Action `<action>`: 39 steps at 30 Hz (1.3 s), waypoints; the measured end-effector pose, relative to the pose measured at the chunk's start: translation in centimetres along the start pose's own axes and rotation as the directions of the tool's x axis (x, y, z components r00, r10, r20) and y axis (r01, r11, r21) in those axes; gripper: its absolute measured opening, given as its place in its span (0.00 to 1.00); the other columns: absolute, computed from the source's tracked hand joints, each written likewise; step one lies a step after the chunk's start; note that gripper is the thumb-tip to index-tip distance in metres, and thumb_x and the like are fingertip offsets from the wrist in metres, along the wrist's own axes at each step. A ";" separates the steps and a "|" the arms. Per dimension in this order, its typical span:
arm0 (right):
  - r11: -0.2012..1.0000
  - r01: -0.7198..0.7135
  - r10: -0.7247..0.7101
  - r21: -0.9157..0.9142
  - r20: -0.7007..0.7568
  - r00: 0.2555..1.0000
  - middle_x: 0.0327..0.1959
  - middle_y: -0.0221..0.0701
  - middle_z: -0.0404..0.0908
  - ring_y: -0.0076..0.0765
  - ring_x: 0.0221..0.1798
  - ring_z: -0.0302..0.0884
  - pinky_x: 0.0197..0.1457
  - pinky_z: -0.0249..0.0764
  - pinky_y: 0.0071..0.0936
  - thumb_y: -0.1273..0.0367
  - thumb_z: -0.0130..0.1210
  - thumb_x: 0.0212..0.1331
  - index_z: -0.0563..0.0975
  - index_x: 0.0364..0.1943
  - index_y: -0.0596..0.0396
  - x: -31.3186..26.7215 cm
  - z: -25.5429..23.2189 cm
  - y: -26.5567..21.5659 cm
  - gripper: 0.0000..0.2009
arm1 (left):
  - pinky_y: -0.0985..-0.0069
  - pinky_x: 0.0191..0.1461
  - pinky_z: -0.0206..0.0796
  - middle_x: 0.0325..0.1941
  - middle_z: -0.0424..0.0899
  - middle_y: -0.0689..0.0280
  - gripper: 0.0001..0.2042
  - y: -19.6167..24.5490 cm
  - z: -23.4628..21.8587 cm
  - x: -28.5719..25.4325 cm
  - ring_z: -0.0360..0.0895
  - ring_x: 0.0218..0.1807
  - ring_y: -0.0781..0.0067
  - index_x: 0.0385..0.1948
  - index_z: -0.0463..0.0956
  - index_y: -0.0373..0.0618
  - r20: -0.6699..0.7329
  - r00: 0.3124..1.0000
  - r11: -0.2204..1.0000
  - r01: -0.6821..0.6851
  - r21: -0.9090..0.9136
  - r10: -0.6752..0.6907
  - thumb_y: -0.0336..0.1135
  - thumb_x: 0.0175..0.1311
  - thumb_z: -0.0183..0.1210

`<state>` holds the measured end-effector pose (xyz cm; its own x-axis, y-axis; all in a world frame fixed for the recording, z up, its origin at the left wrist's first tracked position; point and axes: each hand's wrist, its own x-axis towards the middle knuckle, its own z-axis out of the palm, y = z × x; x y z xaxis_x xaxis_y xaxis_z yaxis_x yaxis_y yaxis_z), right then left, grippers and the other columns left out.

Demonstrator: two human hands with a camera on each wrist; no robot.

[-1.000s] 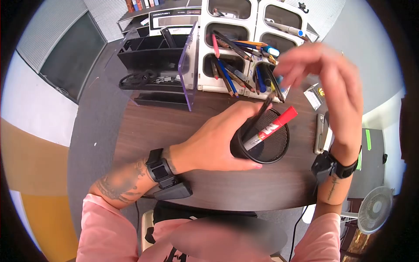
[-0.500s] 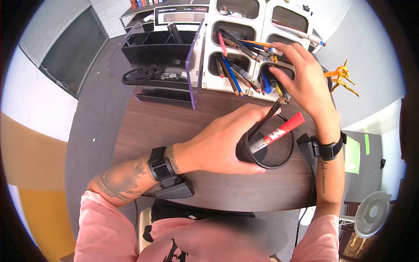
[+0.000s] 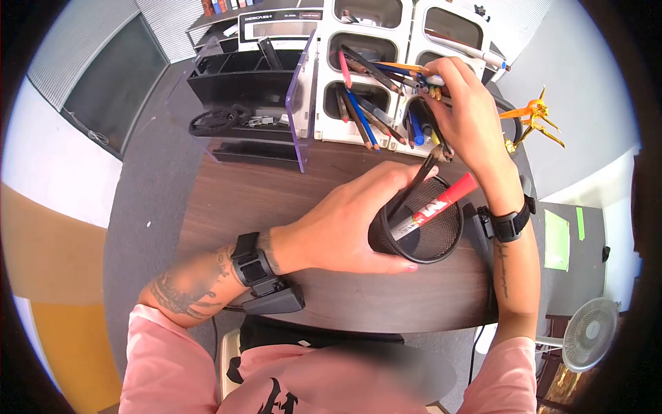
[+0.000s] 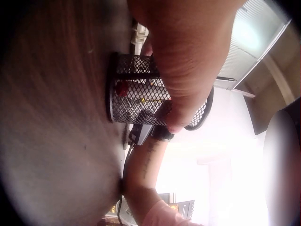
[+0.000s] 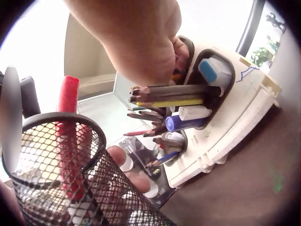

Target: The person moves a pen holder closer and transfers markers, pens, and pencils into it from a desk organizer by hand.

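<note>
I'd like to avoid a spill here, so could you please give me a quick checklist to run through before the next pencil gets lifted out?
1. Left hand holds the mesh cup: ok.
2. Cup upright on the table: ok.
3. Room left in cup beside the red marker: ok.
4. Right hand at the white organizer pencils: ok.
5. Fingers grip a single pencil: cannot tell.
6. Path back to cup free: ok.

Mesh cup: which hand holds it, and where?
The left hand grips the black mesh cup round its side wall; the right hand reaches into the white organizer.
</note>
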<state>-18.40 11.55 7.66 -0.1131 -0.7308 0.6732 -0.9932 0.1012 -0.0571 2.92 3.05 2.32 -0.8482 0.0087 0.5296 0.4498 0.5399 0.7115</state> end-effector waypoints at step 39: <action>0.696 0.027 -0.270 0.717 0.228 0.935 0.33 0.42 0.81 0.34 0.34 0.80 0.36 0.74 0.24 0.64 0.70 0.48 0.81 0.31 0.57 0.6 -11.0 -4.1 0.13 | 0.63 0.66 0.66 0.62 0.73 0.55 0.45 -0.5 0.1 0.0 0.72 0.63 0.50 0.67 0.63 0.44 -0.030 1.000 0.997 0.004 -0.073 -0.007 0.40 0.43 0.77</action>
<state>-14.14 18.14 16.43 0.1568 -0.8648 0.4771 -0.7137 -0.4331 -0.5505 2.65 2.88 1.89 -0.8423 -0.0201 0.5386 0.4653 0.4772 0.7455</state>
